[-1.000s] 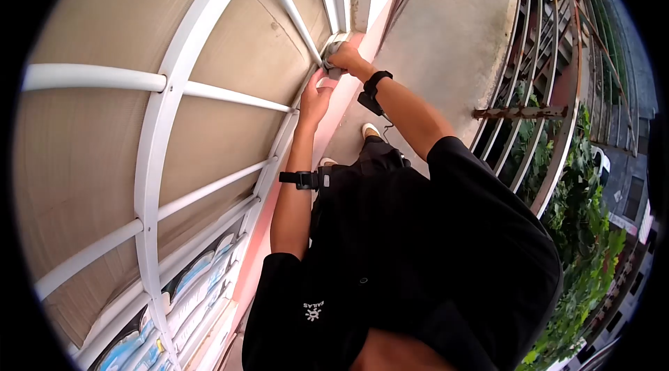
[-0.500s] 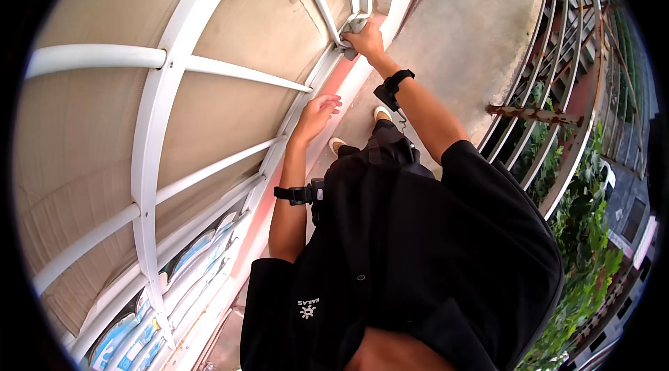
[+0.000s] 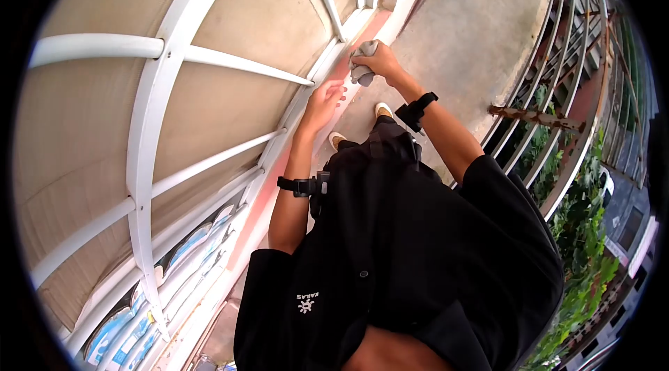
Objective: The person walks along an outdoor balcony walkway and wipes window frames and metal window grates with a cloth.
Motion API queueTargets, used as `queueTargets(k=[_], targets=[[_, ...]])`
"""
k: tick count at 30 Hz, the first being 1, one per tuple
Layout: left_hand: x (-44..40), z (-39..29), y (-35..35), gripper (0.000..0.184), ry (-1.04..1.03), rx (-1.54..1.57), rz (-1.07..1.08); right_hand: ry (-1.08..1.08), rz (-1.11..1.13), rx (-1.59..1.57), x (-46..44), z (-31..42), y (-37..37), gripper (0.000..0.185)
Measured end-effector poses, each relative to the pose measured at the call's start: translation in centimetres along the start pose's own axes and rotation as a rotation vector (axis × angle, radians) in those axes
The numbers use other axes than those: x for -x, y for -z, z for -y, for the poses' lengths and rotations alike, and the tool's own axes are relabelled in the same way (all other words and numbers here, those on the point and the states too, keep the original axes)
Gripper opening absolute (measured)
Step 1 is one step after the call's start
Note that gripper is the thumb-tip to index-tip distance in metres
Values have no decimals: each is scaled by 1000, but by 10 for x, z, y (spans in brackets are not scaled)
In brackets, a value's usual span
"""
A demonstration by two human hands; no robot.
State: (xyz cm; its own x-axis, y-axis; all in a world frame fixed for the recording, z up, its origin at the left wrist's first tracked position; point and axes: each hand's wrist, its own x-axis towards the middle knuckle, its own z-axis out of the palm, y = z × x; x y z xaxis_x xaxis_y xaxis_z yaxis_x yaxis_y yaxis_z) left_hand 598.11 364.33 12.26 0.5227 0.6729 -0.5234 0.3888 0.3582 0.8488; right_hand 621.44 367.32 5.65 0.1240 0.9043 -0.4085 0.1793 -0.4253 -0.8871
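A crumpled grey cloth (image 3: pixel 363 72) is bunched in my right hand (image 3: pixel 380 63), whose fingers are wrapped round it. It hangs in front of the pink-and-white window ledge (image 3: pixel 371 28), apart from the white window bars (image 3: pixel 237 67). My left hand (image 3: pixel 323 103) is beside the ledge, left of and nearer to my body than the cloth. Its fingers are loosely bent and apart, with nothing in them. Whether the left hand touches the ledge, I cannot tell.
Behind the bars is a beige covering (image 3: pixel 202 120), with blue-and-white packages (image 3: pixel 125 336) lower left. A concrete floor (image 3: pixel 474 29) runs to a rusty metal railing (image 3: pixel 536 116) on the right, with green leaves (image 3: pixel 582 245) beyond it.
My right hand has come away from the corner of the window frame with the cloth, moving toward my body and right. My left hand has shifted only slightly.
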Motion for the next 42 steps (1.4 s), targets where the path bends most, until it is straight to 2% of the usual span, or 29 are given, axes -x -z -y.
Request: queueTargets(k=[2,3,4,6,8,10,14,17,19,20,23,24,26,30,31,35,38,40,42], targets=[[-4,-6,-13,49,-66,33,-194,-61,27,-441,22,0,-6,45],[-8,-8,-18,59,-70,119,-210,-66,25,-503,35,5,-7,38],[-17,-5,-22,59,-69,122,-211,-68,26,-501,47,14,-7,38],[-30,4,-29,72,-248,142,-255,-89,154,-827,68,31,-6,33],[-23,-8,-35,68,-219,177,-308,-95,202,-878,78,37,0,30],[-24,-12,-33,58,-174,117,-306,-85,218,-932,82,36,4,39],[-23,-19,-32,51,-204,25,-306,-67,171,-894,77,19,-3,46],[-22,-15,-31,52,-117,-85,-254,-7,90,-779,69,2,-16,52],[-26,1,-33,50,-235,123,-306,-56,-74,-848,53,-6,-26,50],[-25,3,-31,50,-233,119,-307,-56,-72,-852,45,-2,-29,50],[-13,5,-18,41,-90,139,-390,-36,-442,-736,27,17,-54,50],[-8,3,-14,41,-90,135,-392,-36,-441,-740,23,27,-63,50],[3,0,-7,37,-3,173,-360,-96,-661,-452,17,43,-78,53],[20,5,4,32,0,185,-341,-114,-805,-382,15,57,-104,50],[22,5,6,32,1,182,-342,-76,-811,-286,17,58,-106,49],[30,9,7,31,3,206,-349,-105,-728,-265,22,54,-104,49],[29,14,8,31,19,249,-324,-103,-420,-311,35,41,-109,48],[30,16,10,30,33,276,-307,-33,-300,-319,51,29,-115,48],[34,16,11,30,43,283,-289,-29,-329,-255,54,24,-105,47]])
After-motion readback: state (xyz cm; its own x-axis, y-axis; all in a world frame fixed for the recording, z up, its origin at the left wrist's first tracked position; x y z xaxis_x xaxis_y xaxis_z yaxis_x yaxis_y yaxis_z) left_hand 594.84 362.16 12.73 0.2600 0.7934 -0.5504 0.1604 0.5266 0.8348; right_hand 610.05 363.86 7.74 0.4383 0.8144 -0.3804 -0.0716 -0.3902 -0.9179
